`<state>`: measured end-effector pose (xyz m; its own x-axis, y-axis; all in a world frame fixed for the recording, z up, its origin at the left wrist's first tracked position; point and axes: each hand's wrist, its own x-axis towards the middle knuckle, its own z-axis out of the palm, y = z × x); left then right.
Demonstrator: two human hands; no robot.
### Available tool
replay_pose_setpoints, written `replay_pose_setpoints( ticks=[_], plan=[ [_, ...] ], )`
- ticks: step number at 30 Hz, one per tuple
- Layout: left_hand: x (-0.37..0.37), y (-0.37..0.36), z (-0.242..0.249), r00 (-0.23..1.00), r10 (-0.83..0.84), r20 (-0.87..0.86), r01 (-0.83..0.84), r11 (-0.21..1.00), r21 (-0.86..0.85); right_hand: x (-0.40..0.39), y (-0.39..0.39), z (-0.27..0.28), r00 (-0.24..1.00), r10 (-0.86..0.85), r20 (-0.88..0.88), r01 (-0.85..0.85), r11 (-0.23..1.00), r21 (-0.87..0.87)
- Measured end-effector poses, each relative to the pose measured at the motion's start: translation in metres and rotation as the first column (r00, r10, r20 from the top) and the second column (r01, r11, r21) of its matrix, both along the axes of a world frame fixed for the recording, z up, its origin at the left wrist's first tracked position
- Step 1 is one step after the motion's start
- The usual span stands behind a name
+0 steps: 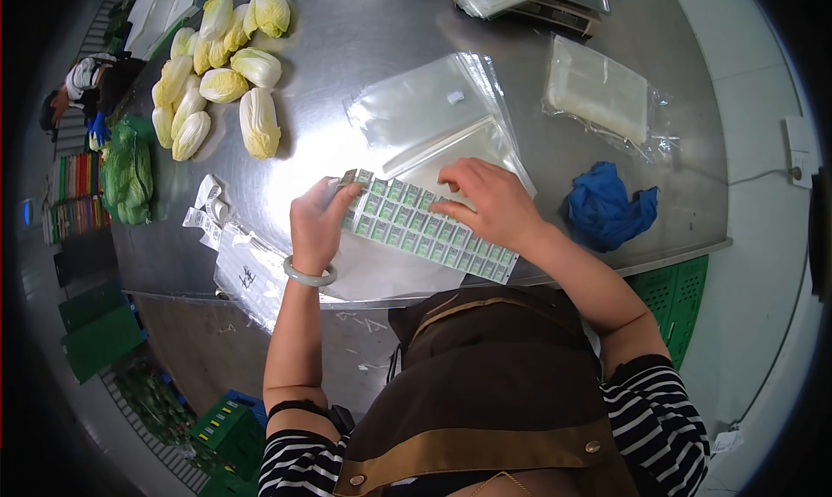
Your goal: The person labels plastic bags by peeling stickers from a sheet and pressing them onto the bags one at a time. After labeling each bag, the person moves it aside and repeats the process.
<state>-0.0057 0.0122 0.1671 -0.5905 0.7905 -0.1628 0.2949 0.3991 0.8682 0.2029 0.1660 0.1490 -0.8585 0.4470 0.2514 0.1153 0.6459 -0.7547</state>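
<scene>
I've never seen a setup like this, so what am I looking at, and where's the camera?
There's no machine here, just a person's two bare hands. The single picture comes from a camera worn on that person's head, looking forward and down, so the apron appears below.

The left hand holds one end of a sheet of small green-and-white labels. The right hand is at its upper edge, thumb and index finger apart.

On the metal table lie pale cabbages, clear plastic bags, a wrapped packet and something blue and crumpled.
</scene>
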Motion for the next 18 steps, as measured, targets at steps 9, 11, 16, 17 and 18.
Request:
replay_pose_setpoints(
  ticks=[9,11,16,17,18],
  plan=[
    [0.001,0.002,0.005,0.999,-0.005,0.033,0.005,1.000,0.002,-0.032,0.000,-0.003,0.973,0.146,0.181,-0.132,0.987,-0.090],
    [0.000,0.002,0.006,0.999,-0.008,0.042,0.008,1.000,0.001,-0.032,-0.004,-0.008,0.989,0.132,0.075,-0.130,0.991,-0.027],
    [-0.006,0.004,0.003,0.999,-0.019,0.043,0.023,0.995,-0.092,-0.029,-0.010,-0.014,0.985,0.171,-0.004,-0.162,0.940,0.299],
    [-0.007,0.006,0.005,1.000,-0.021,0.014,0.022,0.992,-0.122,-0.029,-0.012,-0.015,0.983,0.180,-0.024,-0.156,0.907,0.392],
    [-0.010,0.009,0.009,1.000,-0.022,-0.016,0.020,0.988,-0.150,-0.029,-0.013,-0.016,0.981,0.110,-0.160,-0.062,0.959,0.278]
  ],
)
